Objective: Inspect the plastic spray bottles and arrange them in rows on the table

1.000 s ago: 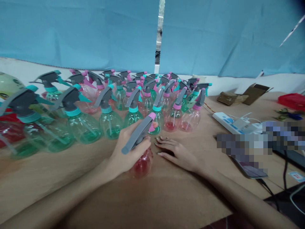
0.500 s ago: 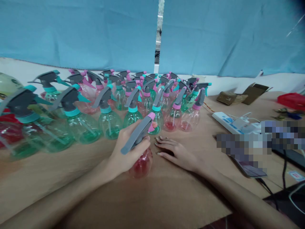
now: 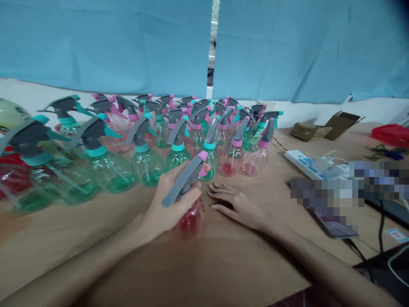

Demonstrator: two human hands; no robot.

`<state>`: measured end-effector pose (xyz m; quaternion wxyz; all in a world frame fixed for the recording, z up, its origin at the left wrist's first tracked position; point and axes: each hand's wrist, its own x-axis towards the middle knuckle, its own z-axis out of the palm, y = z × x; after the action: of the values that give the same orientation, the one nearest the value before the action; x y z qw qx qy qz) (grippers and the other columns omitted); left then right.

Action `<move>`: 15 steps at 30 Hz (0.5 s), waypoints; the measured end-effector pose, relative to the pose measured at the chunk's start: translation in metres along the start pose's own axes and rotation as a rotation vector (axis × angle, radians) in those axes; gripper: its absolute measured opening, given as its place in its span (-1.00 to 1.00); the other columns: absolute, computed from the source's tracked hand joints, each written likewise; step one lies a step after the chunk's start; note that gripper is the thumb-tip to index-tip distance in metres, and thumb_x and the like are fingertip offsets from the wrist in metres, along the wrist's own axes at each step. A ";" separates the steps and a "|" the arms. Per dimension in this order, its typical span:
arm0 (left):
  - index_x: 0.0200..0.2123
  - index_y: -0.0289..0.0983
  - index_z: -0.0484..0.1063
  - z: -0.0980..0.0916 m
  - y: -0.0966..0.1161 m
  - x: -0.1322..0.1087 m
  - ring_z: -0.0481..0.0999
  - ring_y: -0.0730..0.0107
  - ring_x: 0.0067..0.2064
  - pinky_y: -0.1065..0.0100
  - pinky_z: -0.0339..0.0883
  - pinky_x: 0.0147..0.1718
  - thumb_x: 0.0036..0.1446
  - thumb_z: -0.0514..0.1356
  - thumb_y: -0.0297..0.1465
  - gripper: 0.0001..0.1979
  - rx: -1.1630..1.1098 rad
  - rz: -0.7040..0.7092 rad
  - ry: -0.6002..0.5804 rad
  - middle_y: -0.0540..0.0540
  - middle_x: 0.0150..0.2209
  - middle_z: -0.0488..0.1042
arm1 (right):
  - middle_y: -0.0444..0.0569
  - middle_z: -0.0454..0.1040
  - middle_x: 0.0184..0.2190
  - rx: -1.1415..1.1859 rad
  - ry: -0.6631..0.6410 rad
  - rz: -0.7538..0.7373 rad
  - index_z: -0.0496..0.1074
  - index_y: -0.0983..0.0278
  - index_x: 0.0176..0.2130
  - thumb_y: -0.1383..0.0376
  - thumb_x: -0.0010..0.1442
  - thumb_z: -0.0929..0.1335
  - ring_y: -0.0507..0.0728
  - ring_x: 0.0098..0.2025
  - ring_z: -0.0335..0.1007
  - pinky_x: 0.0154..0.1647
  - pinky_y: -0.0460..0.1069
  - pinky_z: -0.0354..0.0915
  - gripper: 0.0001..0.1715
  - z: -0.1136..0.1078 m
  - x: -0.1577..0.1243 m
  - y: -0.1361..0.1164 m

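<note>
My left hand (image 3: 172, 200) is closed around the neck of a pink spray bottle (image 3: 189, 221) with a grey sprayer head and pink nozzle. That bottle stands on the brown table (image 3: 204, 273), and its neck is hidden by my fingers. To its right, my right hand (image 3: 234, 202) rests on the tabletop, fingers stretched out and holding nothing. Just beyond my hands, a green spray bottle (image 3: 209, 170) with a turquoise collar and a pink spray bottle (image 3: 228, 165) stand in the front row.
Many more green and pink spray bottles, among them a large-looking green one (image 3: 111, 170), fill the table's left and back. A white power strip (image 3: 303, 164), a phone (image 3: 340, 228) with a cable, a cardboard box (image 3: 308, 131) and a red bag (image 3: 391, 135) lie at right.
</note>
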<state>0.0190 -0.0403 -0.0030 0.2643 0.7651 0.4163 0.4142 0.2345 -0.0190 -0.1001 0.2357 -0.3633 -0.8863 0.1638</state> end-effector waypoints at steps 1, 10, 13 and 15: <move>-0.20 -0.17 0.37 0.000 0.000 0.000 0.41 0.35 -0.40 0.33 0.32 -0.38 0.05 0.07 -0.41 -0.78 -0.002 0.002 0.000 0.02 -0.44 0.32 | -0.03 0.30 0.15 -0.001 -0.002 0.000 0.28 0.15 0.13 0.11 0.26 0.23 0.14 0.24 0.09 0.25 0.19 0.06 -0.53 0.000 0.000 0.000; -0.17 -0.15 0.38 0.000 0.000 0.001 0.37 0.39 -0.45 0.34 0.30 -0.41 0.05 0.07 -0.44 -0.75 -0.010 0.013 0.004 0.04 -0.45 0.33 | -0.02 0.30 0.15 -0.010 -0.005 -0.002 0.27 0.18 0.14 0.11 0.27 0.22 0.13 0.24 0.09 0.25 0.17 0.07 -0.52 0.000 0.000 0.000; -0.15 -0.14 0.38 0.000 0.000 0.001 0.38 0.39 -0.44 0.34 0.30 -0.41 0.05 0.05 -0.43 -0.73 -0.007 0.036 0.002 0.04 -0.44 0.35 | -0.02 0.31 0.15 -0.010 -0.007 -0.003 0.27 0.18 0.14 0.10 0.27 0.22 0.13 0.24 0.09 0.25 0.17 0.07 -0.52 0.001 0.000 0.001; -0.19 -0.15 0.39 -0.001 0.001 0.001 0.39 0.38 -0.45 0.35 0.29 -0.44 0.04 0.05 -0.42 -0.75 0.013 0.058 0.008 0.03 -0.45 0.37 | -0.01 0.30 0.15 -0.013 -0.013 0.003 0.28 0.21 0.13 0.10 0.27 0.22 0.12 0.24 0.09 0.26 0.15 0.06 -0.51 0.001 0.000 0.001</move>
<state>0.0188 -0.0404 -0.0011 0.2455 0.7768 0.3976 0.4221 0.2345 -0.0187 -0.1016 0.2274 -0.3653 -0.8882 0.1609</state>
